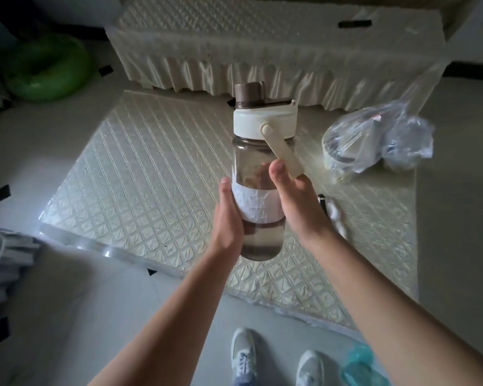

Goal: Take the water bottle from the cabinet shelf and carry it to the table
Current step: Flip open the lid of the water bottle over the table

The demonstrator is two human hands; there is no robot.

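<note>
The water bottle is a smoky clear plastic one with a cream lid, a brown cap and a cream carry strap. It is upright in the air above the table, which has a pale quilted cover. My left hand presses its left side and my right hand wraps its right side, thumb on the front, near the strap. A white label band circles the bottle between my hands. A little liquid shows at the bottom. No cabinet shelf is in view.
A clear plastic bag with containers lies on the table's right part. A small dark and white item lies behind my right wrist. A covered sofa stands beyond the table. A green ring lies on the floor at left. My shoes are below.
</note>
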